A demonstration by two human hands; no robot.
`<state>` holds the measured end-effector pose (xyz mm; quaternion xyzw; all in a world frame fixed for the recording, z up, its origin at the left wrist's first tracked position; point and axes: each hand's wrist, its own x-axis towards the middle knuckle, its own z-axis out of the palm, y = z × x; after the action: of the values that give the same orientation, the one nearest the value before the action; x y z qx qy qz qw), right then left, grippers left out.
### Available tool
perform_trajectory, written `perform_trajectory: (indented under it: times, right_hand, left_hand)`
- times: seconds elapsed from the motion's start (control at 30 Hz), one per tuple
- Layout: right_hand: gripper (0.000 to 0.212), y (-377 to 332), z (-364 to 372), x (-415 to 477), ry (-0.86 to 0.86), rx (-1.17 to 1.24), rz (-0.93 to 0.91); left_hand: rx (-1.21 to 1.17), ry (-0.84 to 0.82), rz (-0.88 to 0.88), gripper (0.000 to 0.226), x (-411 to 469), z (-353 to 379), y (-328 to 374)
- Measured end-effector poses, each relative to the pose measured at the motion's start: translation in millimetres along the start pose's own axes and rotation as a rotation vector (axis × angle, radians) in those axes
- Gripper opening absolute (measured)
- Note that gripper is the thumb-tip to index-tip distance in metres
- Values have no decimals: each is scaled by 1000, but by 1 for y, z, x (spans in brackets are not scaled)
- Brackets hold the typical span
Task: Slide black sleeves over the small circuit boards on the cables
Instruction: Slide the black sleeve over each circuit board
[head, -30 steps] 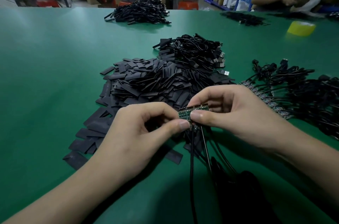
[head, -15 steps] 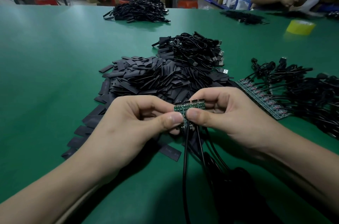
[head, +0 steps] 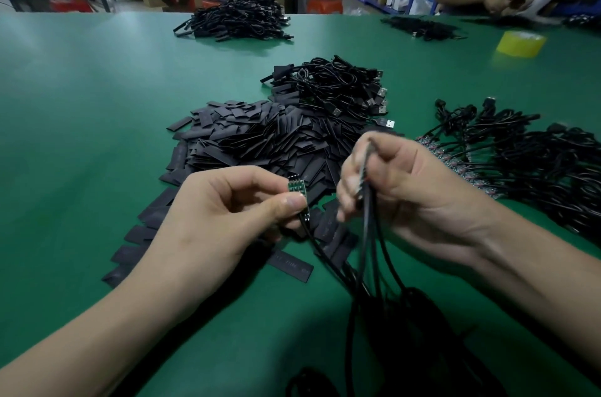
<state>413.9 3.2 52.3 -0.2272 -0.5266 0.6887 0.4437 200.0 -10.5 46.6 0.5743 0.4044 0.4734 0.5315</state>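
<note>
Head view: left hand (head: 221, 221) pinches one circuit board (head: 296, 186) at thumb and forefinger, just above the sleeve pile (head: 260, 143). Right hand (head: 409, 195) is curled round the other cables (head: 367, 231), blurred. Risk: tangled leads below may tug the bare board loose.

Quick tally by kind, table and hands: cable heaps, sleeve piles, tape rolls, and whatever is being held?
Cable heaps: 4, far middle, far right, centre, right; far right edge too blurred to count
Sleeve pile: 1
Tape roll: 1
Board, pinched in left hand: 1
Cable bundle, gripped in right hand: 1
Total: 8
</note>
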Motion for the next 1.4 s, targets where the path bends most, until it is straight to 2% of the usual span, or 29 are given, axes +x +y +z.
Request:
perform_trajectory:
  times: [0.17, 0.23, 0.3, 0.37, 0.47, 0.57, 0.63, 0.7, 0.77, 0.83, 0.97, 1.1, 1.13, 1.23, 1.3, 1.4]
  right_hand:
    - [12, -27, -7, -3, -309, 400, 11]
    - [8, -35, -11, -5, -387, 527, 59]
    - [5, -40, -18, -6, -414, 555, 134]
    - [6, -41, -27, -6, -331, 343, 215]
    - [18, -37, -40, -5, -67, -251, 309]
    - [19, -33, -41, -3, 110, -565, 357]
    - [17, -31, -37, -2, 145, -860, 282]
    - [14, -28, -28, -1, 207, -1173, 99]
    - [15, -25, -14, -1, 237, -1318, -99]
    - [19, -19, 2, 0, 145, -1286, -179]
    - [13, -4, 19, -2, 15, -1118, -103]
    - [16, -9, 22, -2, -16, -610, -73]
    - [16, -14, 21, -2, -5, -445, -88]
    - [18, -34, 10, -4, -15, -15, -162]
    - [21, -47, -2, -3, 41, 13, -194]
    - [22, -52, -17, -4, 186, -244, -223]
  left_hand:
    - [-26, 35, 24, 13, -1, 3, 0]
    - [-4, 33, 47, 18, -1, 2, 2]
    - [6, 39, 75, 20, -2, 2, 4]
    - [-2, 58, 105, 19, -2, 1, 5]
    - [-23, 81, 143, 21, -1, 0, 3]
    - [1, 70, 198, 26, -1, -2, 1]
    - [27, 70, 240, 25, -2, -4, 1]
    - [42, 86, 273, 23, -2, -5, -1]
    - [84, 116, 305, 22, -2, -5, -2]
    - [144, 132, 342, 22, -2, -4, -3]
    - [183, 103, 403, 25, -1, -3, -3]
    - [262, 58, 387, 33, -1, -4, -5]
    - [398, 48, 389, 36, -2, -5, -7]
    - [1029, -1, 425, 48, -3, -7, -11]
    - [1199, -45, 401, 51, -5, -6, -11]
    - [1231, -68, 416, 39, -4, -4, -10]
